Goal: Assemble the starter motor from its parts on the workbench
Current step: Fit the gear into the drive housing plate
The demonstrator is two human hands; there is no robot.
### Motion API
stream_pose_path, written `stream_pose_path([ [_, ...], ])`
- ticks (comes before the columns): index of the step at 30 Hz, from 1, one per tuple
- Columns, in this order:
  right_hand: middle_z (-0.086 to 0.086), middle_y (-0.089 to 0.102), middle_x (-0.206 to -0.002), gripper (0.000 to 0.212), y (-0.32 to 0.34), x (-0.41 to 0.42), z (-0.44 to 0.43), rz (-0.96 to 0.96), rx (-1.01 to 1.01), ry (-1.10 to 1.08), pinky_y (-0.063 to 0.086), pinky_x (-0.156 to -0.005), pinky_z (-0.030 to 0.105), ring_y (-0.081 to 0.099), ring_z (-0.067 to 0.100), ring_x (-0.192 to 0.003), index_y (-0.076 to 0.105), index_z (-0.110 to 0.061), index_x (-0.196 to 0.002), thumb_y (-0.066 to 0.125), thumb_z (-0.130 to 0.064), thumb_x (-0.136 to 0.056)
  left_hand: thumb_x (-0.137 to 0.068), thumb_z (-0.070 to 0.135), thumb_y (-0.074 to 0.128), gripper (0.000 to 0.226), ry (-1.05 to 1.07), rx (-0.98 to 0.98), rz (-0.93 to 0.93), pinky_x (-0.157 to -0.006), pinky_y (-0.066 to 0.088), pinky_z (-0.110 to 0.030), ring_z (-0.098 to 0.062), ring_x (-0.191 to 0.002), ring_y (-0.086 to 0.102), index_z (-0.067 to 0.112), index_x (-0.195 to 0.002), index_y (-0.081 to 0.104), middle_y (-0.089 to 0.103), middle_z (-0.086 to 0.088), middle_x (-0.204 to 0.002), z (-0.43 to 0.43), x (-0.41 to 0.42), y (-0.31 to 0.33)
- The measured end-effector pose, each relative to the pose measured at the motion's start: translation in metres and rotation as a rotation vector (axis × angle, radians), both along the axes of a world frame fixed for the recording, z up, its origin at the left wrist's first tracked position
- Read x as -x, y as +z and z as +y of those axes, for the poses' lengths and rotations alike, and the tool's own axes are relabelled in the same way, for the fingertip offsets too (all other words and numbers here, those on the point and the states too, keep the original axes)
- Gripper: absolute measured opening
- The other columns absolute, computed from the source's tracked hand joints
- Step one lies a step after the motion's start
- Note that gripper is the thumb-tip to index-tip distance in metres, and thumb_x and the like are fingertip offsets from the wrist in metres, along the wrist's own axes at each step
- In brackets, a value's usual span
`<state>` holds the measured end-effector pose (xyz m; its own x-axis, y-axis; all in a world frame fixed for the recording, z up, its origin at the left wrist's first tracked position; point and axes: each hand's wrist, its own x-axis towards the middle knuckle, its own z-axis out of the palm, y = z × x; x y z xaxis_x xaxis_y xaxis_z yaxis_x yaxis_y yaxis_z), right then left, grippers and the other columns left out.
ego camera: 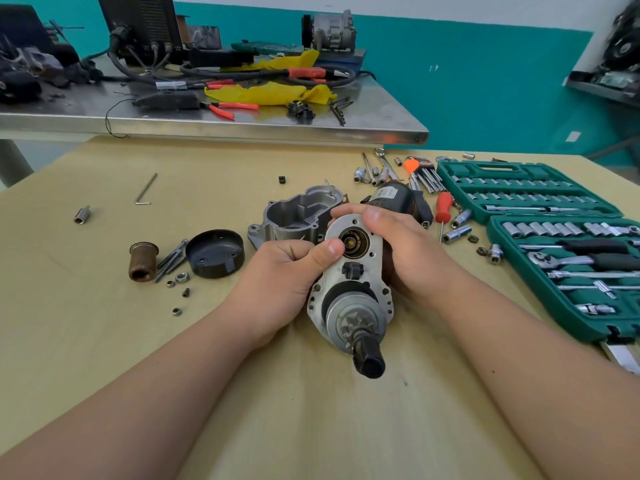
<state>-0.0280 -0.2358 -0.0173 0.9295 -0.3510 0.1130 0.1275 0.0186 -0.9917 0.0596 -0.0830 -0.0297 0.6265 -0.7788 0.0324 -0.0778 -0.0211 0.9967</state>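
The starter subassembly (349, 275) is a pale metal plate with the pinion gear (353, 323) and a black shaft tip (369, 360) pointing toward the person. It is held over the middle of the worktop (104, 341), about midway between the near and far edges. The left grip (287, 271) curls round the plate's left edge, with its thumb laid on the rim of the round bore (354, 240), where a brass-coloured part sits. The right grip (405, 251) wraps the plate's upper right edge, fingers over the top. All told, 2 grips hold the subassembly and neither is free.

The step looks like seating or checking that small part in the bore before the plate meets the aluminium housing (298, 213), which lies open-side up just behind the hands. The next move probably calls for keeping the plate level so the part stays put, freeing 1 grip to fetch the housing, then lining up the bolt holes.

Left of the housing lie the black end cap (214, 252), long bolts (171, 259), a brown sleeve (142, 261) and small nuts (181, 278). The black motor body (394, 199) lies behind the right grip. The green socket case (554, 237) lies open along the right edge.

The plate's back and the fingers behind it are hidden. What exactly the thumb presses cannot be made out. The frame cuts off the socket case.
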Motion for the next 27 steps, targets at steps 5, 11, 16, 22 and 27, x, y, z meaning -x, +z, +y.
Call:
stream_pose_path([
  [5,0.006,0.072,-0.092,0.030,0.0006,0.0008,0.0022,-0.028,0.011,0.006,0.053,-0.078,0.038,0.068,0.022,-0.087,0.068,-0.018,-0.104,0.047,-0.030,-0.086,-0.073,0.059,0.064,0.059,0.019,0.004,-0.032,-0.051,0.043,-0.017,-0.012,-0.054,0.053,0.000,-0.070,0.065,0.064,-0.004,-0.063,0.0014,-0.0001,-0.0009],
  [11,0.006,0.073,-0.091,0.031,0.0007,0.0020,0.0051,-0.019,0.056,-0.042,0.054,-0.075,0.034,0.069,0.021,-0.087,0.067,-0.018,-0.106,0.048,-0.032,-0.086,-0.073,0.058,0.063,0.065,0.052,0.024,-0.077,-0.051,0.044,-0.018,-0.012,-0.054,0.054,-0.006,-0.077,0.065,0.064,-0.008,-0.063,0.0013,0.0040,0.0003],
  [16,0.006,0.074,-0.093,0.032,-0.0007,0.0024,0.0060,-0.011,0.076,-0.076,0.056,-0.076,0.035,0.070,0.023,-0.089,0.067,-0.020,-0.107,0.048,-0.034,-0.086,-0.074,0.060,0.061,0.072,0.079,0.010,-0.110,-0.062,0.044,-0.032,-0.020,-0.062,0.053,-0.012,-0.084,0.062,0.064,-0.031,-0.082,0.0017,0.0056,0.0003],
  [22,0.005,0.074,-0.091,0.030,-0.0024,0.0009,0.0082,-0.023,0.101,-0.125,0.056,-0.075,0.033,0.070,0.020,-0.087,0.068,-0.022,-0.105,0.048,-0.035,-0.085,-0.075,0.059,0.061,0.073,0.096,0.003,-0.122,-0.059,0.043,-0.028,-0.019,-0.061,0.051,-0.013,-0.085,0.061,0.062,-0.033,-0.082,0.0019,0.0077,0.0001],
  [27,0.004,0.074,-0.091,0.031,-0.0025,0.0009,0.0094,-0.022,0.127,-0.145,0.055,-0.072,0.029,0.070,0.019,-0.086,0.068,-0.023,-0.105,0.048,-0.036,-0.085,-0.075,0.059,0.061,0.075,0.107,0.018,-0.117,-0.060,0.040,-0.031,-0.020,-0.062,0.049,-0.015,-0.086,0.060,0.059,-0.037,-0.082,0.0020,0.0092,-0.0001],
])
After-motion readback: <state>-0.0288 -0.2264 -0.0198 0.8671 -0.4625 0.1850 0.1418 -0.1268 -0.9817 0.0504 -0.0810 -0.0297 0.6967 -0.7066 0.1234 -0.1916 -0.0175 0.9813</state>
